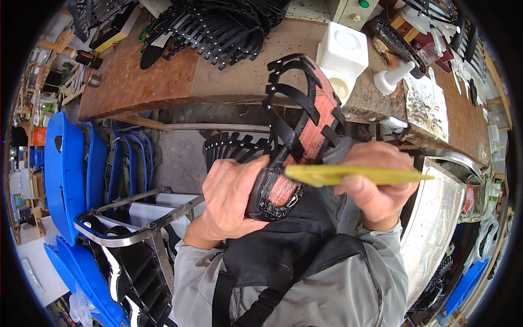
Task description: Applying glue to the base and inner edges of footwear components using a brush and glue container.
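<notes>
A black strappy sandal upper (295, 128) is stretched over a foot form, underside facing up, with a reddish insole (320, 117) showing between the straps. Dark, rough, shiny material rings its heel end, which lies nearest me. My left hand (231, 195) is closed round the side of that heel. In my right hand (380, 182) is a flat yellow tool (338, 175), pinched between thumb and fingers. It points left across the sandal just above the heel, slightly blurred; I cannot tell whether it touches. Another black strapped piece (235, 146) shows beyond my left hand.
Across the brown workbench (158, 76) lies a pile of black strap uppers (212, 32). A white square container (343, 49) and a white nozzle bottle (393, 77) stand at the right. Blue bins (65, 169) and a metal-framed rack (136, 231) are left; a white-topped stand (434, 201) is right.
</notes>
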